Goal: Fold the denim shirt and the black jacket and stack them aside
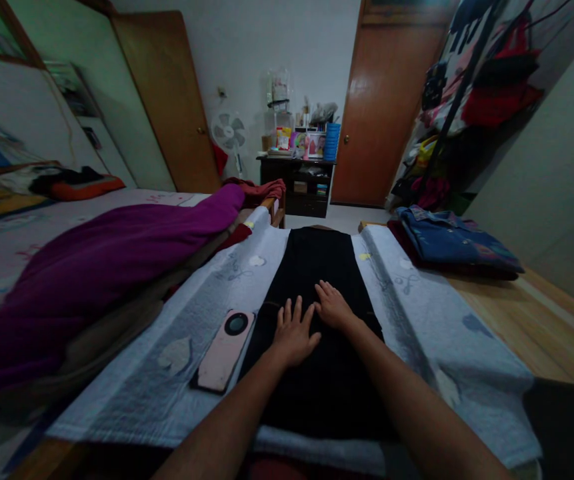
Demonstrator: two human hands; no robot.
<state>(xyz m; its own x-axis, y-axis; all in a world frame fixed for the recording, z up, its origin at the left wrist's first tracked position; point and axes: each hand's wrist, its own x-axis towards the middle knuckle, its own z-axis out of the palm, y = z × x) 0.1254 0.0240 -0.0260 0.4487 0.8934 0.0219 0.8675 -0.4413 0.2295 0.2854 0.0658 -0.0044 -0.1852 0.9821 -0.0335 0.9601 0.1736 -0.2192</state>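
A black garment [324, 387] lies flat and lengthwise on a grey and white patterned cloth [447, 313]; its exact kind I cannot make out. My left hand [295, 333] rests palm down on its middle, fingers spread. Close beside it, slightly farther out, my right hand [333, 305] also lies on the black fabric with its fingers stretched out. Neither hand grips anything. A pink phone [224, 353] with a round black camera ring lies face down on the cloth, left of the garment.
Folded blue denim clothing [457, 237] sits on the right over dark red fabric. On the left, a purple blanket [131, 247] is heaped along the bed. Beyond stand a white fan [229, 132], a dark cabinet [294, 203] and a brown door [379, 113]. Clothes hang at upper right.
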